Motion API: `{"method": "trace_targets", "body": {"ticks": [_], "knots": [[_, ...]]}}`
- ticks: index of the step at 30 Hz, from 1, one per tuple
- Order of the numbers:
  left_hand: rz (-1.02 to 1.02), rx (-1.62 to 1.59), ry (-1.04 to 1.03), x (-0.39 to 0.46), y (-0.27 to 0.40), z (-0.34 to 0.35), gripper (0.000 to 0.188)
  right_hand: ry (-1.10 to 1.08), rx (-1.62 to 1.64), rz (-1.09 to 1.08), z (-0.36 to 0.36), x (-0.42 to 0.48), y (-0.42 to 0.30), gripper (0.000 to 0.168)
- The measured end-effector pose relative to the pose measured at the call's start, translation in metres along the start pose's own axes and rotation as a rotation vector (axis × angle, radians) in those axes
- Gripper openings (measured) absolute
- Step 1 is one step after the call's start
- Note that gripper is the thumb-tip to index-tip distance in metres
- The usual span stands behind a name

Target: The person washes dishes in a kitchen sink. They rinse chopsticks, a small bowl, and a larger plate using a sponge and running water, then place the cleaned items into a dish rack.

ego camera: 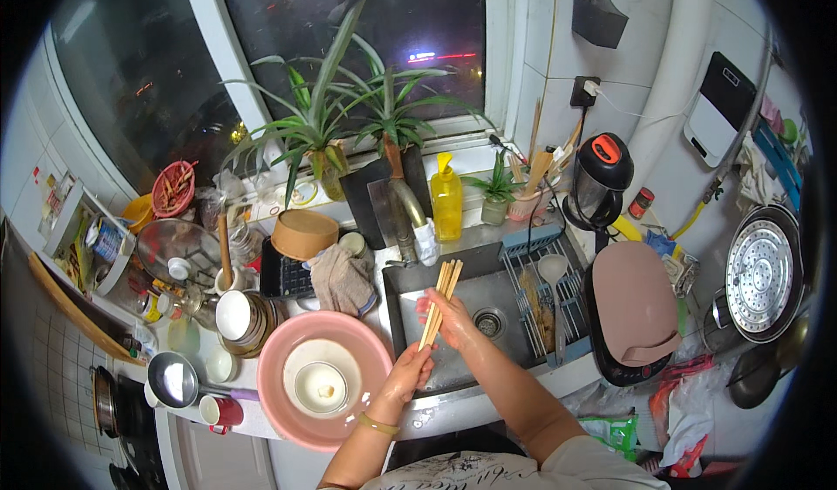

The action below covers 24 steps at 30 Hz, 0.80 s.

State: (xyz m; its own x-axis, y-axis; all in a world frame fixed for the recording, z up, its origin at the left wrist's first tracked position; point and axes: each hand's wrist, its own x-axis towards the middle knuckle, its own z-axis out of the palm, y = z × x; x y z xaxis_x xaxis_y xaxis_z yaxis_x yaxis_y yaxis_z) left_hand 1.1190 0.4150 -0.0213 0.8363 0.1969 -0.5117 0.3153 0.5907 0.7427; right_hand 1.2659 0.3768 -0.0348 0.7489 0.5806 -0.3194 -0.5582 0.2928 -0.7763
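Observation:
My left hand [407, 373] grips the lower ends of a bundle of light wooden chopsticks [448, 277]. Higher up the same bundle, my right hand [452, 320] is wrapped around the sticks, its fingers partly hidden behind them. The chopsticks tilt up and slightly right over the stainless steel sink [413, 300], below the faucet [410, 205], whose outlet is wrapped in white material. Both forearms look wet. Left of my hands stands a pink plastic basin [274, 372] with a white bowl [307, 385] inside.
A dish rack [533, 307] holding a ladle [554, 274] spans the sink's right side. A pink-lidded electric appliance [634, 300] stands beside it. Behind the sink is a yellow pump bottle [446, 202]. Stacked bowls [237, 317], a towel [343, 277] and a red mug [222, 411] crowd the left counter.

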Motion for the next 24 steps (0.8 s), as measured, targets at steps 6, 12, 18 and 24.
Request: {"method": "trace_targets", "body": {"ticks": [6,12,18,24], "knots": [[0.046,0.014,0.122,0.007,-0.008,-0.009,0.016,0.073,-0.152,-0.206,-0.028,0.093,-0.071,0.033],[0.138,0.181,0.175,0.015,-0.009,-0.004,0.014,0.019,-0.129,0.159,0.024,0.178,-0.133,0.062],[0.115,0.15,0.229,0.021,-0.015,-0.01,0.011,-0.158,-0.108,0.395,0.042,0.228,-0.147,0.06],[0.082,0.086,0.234,0.033,-0.025,-0.019,0.011,-0.201,0.034,0.353,0.046,0.226,-0.131,0.053]]}}
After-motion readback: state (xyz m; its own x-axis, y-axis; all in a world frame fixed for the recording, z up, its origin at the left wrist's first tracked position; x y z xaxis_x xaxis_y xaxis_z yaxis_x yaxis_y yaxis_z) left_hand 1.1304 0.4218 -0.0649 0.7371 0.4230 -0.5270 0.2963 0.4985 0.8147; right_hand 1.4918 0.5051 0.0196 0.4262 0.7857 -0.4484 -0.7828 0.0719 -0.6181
